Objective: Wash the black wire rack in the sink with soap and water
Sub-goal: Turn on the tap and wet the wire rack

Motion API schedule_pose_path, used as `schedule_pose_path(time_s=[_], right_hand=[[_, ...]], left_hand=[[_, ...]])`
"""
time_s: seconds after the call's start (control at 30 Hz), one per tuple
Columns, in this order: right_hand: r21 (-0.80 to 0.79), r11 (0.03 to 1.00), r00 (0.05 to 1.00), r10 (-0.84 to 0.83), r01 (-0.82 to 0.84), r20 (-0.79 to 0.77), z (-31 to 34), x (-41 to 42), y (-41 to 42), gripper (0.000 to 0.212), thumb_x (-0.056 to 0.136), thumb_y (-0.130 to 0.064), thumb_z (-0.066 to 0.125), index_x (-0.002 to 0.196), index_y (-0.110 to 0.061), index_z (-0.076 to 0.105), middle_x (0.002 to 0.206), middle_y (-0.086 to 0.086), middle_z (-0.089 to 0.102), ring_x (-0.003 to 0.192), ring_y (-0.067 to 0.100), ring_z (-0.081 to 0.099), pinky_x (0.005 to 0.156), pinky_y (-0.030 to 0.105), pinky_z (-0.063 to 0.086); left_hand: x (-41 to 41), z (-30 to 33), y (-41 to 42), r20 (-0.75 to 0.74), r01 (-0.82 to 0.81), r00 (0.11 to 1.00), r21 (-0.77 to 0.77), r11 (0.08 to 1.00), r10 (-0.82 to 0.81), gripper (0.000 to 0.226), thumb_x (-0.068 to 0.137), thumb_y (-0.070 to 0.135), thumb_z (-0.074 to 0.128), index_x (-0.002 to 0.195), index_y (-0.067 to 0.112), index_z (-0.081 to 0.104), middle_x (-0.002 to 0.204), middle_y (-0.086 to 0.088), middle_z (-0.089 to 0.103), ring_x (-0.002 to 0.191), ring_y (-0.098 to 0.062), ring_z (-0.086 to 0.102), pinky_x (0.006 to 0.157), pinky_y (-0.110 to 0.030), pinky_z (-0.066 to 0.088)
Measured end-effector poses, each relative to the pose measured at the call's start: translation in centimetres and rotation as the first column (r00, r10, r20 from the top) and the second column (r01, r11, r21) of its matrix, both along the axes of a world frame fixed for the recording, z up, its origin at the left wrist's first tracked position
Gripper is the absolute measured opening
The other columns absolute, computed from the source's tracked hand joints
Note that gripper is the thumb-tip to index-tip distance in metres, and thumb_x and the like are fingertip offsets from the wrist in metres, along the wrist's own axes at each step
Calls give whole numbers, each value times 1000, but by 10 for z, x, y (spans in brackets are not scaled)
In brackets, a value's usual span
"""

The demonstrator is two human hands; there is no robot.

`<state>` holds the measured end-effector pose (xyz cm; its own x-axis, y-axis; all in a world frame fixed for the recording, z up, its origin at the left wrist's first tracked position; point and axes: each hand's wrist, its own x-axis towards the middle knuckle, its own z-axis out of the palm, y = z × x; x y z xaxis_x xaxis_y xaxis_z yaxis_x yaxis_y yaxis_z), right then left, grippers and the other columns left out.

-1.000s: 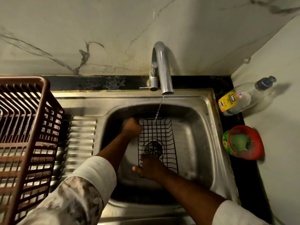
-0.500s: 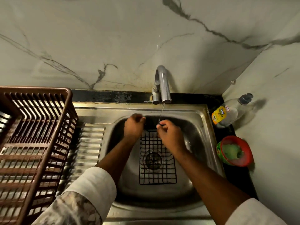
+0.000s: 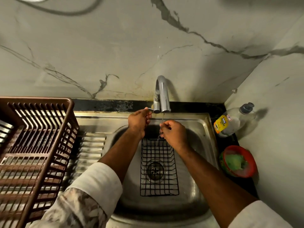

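The black wire rack [image 3: 159,168] lies flat in the steel sink [image 3: 204,129], over the drain, with neither hand on it. My left hand [image 3: 139,120] is up at the tap [image 3: 162,94], its fingertips on the small lever on the tap's left side. My right hand [image 3: 172,131] hovers just below the spout with fingers curled, holding nothing, and a thin stream of water runs over its fingertips into the rack's far end.
A brown plastic dish basket [image 3: 32,145] stands on the ribbed drainboard at left. On the black counter at right lie a clear soap bottle [image 3: 233,120] with a yellow label and a red tub [image 3: 238,161] holding a green scrubber. Marble walls close the back and right.
Both hands have left the rack and risen toward the tap. The left hand went from the rack's far corner to the tap lever; the right moved under the spout. The head tilted up.
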<state>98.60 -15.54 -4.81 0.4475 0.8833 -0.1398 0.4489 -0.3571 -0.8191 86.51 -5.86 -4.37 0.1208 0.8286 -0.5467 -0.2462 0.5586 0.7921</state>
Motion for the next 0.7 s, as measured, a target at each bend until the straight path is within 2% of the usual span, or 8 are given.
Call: schedule_pose_path(time_s=[0.07, 0.17, 0.23, 0.33, 0.47, 0.57, 0.7], right_hand=[[9, 1000, 1000, 10, -10, -25, -1, 1, 0, 10, 98, -23, 62, 101, -18, 70, 86, -4, 72, 68, 6, 71, 59, 18, 55], [6, 1000, 999, 3, -3, -44, -3, 3, 2, 12, 97, -26, 63, 100, -17, 71, 84, -3, 73, 67, 8, 71, 63, 27, 60], [-2, 1000, 996, -8, 8, -86, -2, 3, 2, 13, 98, -26, 63, 101, -16, 71, 83, -2, 74, 65, 9, 71, 64, 30, 62], [-14, 1000, 992, -5, 3, -130, 3, 0, 0, 11, 98, -24, 62, 97, -17, 70, 83, -1, 74, 64, 9, 71, 62, 27, 60], [-15, 1000, 982, -17, 15, -187, 7, -5, -8, 11, 98, -23, 63, 90, -21, 69, 78, 0, 74, 64, 13, 71, 62, 31, 61], [-19, 1000, 979, -28, 25, -200, 10, -6, -21, 10, 98, -21, 64, 94, -17, 72, 78, 0, 73, 62, 12, 69, 65, 31, 62], [-17, 999, 980, -34, 31, -197, 15, -2, -38, 9, 97, -19, 65, 96, -15, 73, 78, 0, 73, 62, 12, 69, 64, 30, 60]], left_hand=[[5, 7, -3, -24, 106, 994, 111, 988, -103, 23, 99, 19, 65, 113, 2, 71, 80, -1, 73, 66, -9, 61, 60, -23, 52], [9, 19, 0, -188, 260, 957, 221, 940, -221, 16, 99, 14, 63, 106, 3, 73, 92, -11, 76, 75, -16, 68, 70, -28, 60], [5, 22, 4, -277, 346, 920, 237, 908, -278, 15, 100, 14, 63, 104, 7, 75, 96, -10, 79, 80, -19, 69, 76, -32, 61], [-2, 25, 3, -365, 480, 847, 215, 851, -386, 17, 101, 18, 62, 110, 12, 75, 95, 1, 80, 79, -13, 67, 74, -29, 57], [-2, 32, -8, -376, 539, 813, 202, 818, -444, 16, 104, 18, 56, 102, 18, 72, 94, 2, 79, 74, -11, 64, 70, -28, 52], [0, 35, -14, -380, 532, 815, 190, 825, -438, 17, 104, 16, 54, 97, 21, 69, 94, 1, 78, 80, -17, 65, 70, -29, 49], [7, 31, -24, -375, 492, 836, 184, 851, -402, 13, 101, 15, 59, 106, 17, 71, 95, -1, 77, 77, -14, 65, 70, -28, 51]])
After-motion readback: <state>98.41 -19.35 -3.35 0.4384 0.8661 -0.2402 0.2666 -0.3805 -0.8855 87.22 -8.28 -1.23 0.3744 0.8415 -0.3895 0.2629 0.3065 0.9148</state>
